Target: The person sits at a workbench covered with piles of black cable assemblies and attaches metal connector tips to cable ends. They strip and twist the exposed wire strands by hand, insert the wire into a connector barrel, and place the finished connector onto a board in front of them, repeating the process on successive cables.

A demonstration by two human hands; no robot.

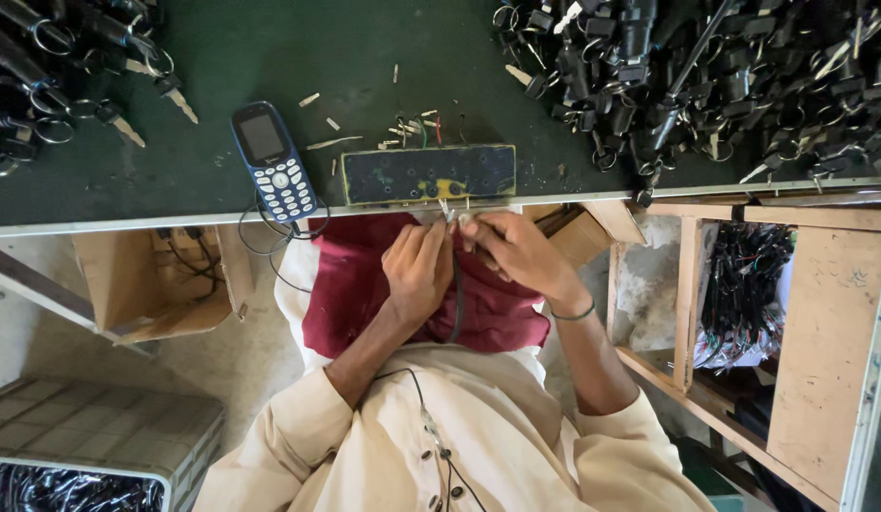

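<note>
Both my hands meet at the edge of the green table [270, 57], just below a worn dark block with holes [429, 174]. My left hand [417, 270] is curled around a black cable [457, 303] that hangs down over my lap. My right hand [516, 251], with a thin band on the wrist, pinches the cable's thin bare wire ends [450, 214] up against the block's lower edge. Short wire offcuts [412, 128] lie on the table behind the block.
A blue keypad phone [275, 161] lies left of the block, its thin cord looping off the edge. Piles of black key parts with metal rings fill the far right [706, 76] and far left [52, 66]. A maroon cloth [502, 318] covers my lap. An open cardboard box [156, 280] sits lower left, and a wooden shelf with wire bundles [744, 284] stands right.
</note>
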